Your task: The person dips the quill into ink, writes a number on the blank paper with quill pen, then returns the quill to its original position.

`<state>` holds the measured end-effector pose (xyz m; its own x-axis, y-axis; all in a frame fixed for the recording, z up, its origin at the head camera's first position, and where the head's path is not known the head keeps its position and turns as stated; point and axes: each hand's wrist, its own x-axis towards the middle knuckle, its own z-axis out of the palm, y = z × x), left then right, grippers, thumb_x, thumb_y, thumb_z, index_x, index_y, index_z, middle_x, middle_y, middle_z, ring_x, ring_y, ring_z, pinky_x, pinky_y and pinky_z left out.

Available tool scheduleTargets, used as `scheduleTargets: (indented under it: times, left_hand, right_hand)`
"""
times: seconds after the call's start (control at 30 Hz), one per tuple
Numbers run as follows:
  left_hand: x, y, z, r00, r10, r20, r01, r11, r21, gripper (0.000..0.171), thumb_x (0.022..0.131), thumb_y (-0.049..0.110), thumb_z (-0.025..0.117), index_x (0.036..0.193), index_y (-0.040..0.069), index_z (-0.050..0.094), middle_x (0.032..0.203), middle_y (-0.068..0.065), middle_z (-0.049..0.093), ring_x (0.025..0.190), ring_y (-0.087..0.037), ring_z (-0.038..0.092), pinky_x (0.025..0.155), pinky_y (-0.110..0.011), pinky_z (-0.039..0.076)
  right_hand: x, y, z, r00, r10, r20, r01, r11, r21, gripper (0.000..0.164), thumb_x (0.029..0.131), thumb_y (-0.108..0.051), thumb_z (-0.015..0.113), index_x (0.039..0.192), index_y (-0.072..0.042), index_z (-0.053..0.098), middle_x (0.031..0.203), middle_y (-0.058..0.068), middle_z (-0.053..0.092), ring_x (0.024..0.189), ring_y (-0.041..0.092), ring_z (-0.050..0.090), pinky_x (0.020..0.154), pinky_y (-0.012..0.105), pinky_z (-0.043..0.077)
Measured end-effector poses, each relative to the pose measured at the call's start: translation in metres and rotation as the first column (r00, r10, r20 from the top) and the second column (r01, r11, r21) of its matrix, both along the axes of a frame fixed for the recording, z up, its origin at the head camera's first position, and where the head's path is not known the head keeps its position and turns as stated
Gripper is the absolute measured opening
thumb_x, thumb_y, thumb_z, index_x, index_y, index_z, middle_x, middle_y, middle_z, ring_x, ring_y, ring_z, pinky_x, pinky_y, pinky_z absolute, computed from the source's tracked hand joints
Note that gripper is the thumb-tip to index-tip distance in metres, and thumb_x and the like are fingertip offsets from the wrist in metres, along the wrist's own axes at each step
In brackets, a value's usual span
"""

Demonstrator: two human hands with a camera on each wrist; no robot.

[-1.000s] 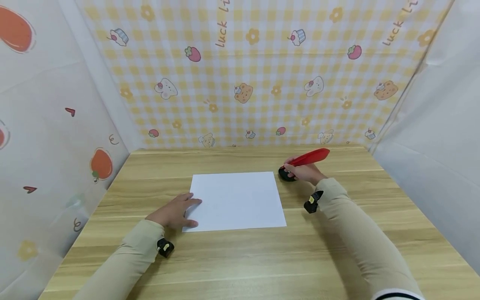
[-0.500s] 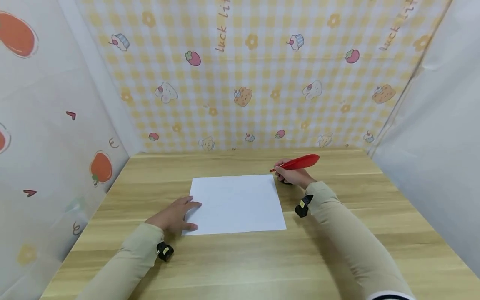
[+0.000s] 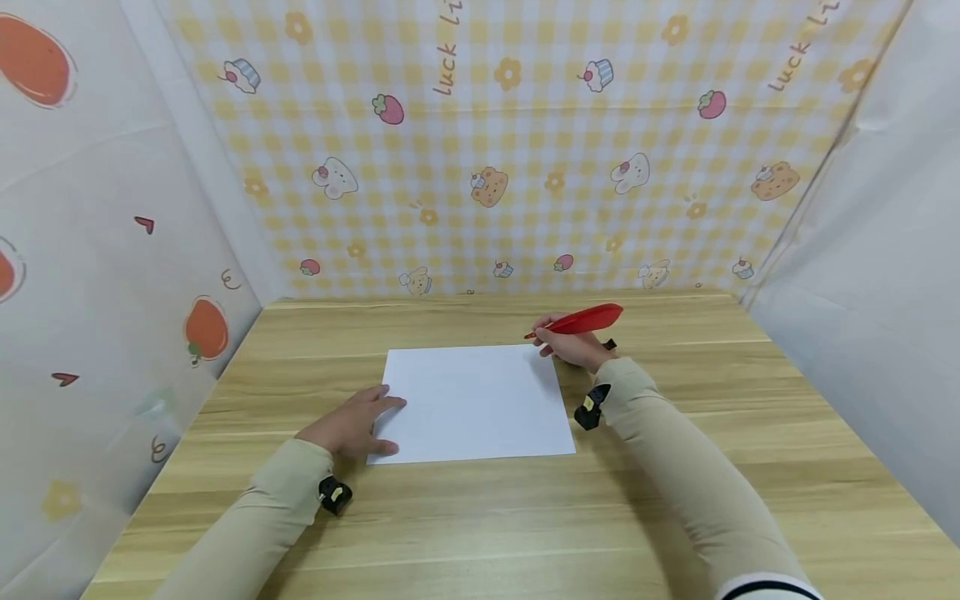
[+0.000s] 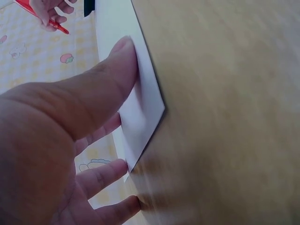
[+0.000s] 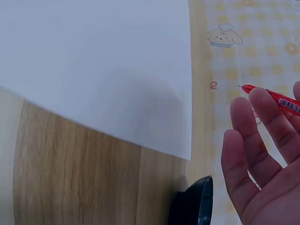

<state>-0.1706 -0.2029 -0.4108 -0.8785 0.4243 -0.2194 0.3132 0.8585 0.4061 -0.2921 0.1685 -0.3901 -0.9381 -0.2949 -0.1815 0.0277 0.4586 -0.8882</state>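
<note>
Near black holder (image 5: 188, 207), inside hidden, right hand (image 3: 567, 344) gripping red pen (image 3: 588, 319), left hand (image 3: 351, 425) spread on paper (image 3: 476, 404)

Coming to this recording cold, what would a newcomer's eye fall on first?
Most likely the bright red feather pen, held in the right hand near the far right corner of the white sheet, its tip off the paper. Next, the left hand, resting spread at the sheet's left edge. Behind the wooden table stands a yellow checked backdrop printed with cartoon animals, cupcakes and strawberries.
</note>
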Motion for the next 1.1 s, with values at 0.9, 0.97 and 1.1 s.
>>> scheduleTargets:
  times: [0.9,0.97,1.1]
  left_hand:
    - [-0.004,0.002,0.002,1.0,-0.015,-0.013,0.015,0.999,-0.034,0.07,0.081,0.028,0.08,0.14,0.006,0.049,0.149,-0.03,0.03,0.135,-0.05,0.026,0.105,-0.061,0.028]
    - [-0.003,0.003,0.002,1.0,-0.019,-0.016,0.019,0.999,-0.038,0.07,0.081,0.028,0.08,0.14,0.005,0.049,0.149,-0.031,0.029,0.135,-0.05,0.026,0.105,-0.061,0.028]
    - [-0.001,0.004,0.002,1.0,-0.012,-0.004,0.012,0.999,-0.04,0.07,0.081,0.027,0.079,0.141,0.006,0.049,0.149,-0.032,0.028,0.136,-0.051,0.025,0.105,-0.062,0.026]
  right_hand:
    - [-0.007,-0.045,-0.019,1.0,-0.009,0.019,0.01,0.998,-0.064,0.014,0.1,-0.019,0.052,0.108,-0.009,0.059,0.103,0.013,0.068,0.089,0.027,0.068,0.069,0.033,0.052]
    - [-0.006,-0.048,-0.022,1.0,-0.011,0.014,0.012,0.997,-0.072,0.014,0.099,-0.019,0.053,0.107,-0.009,0.059,0.101,0.011,0.069,0.087,0.026,0.068,0.068,0.032,0.052]
    - [-0.004,-0.054,-0.028,1.0,-0.004,0.016,0.005,0.996,-0.085,0.015,0.099,-0.019,0.053,0.109,-0.008,0.059,0.101,0.011,0.068,0.085,0.024,0.068,0.067,0.032,0.053]
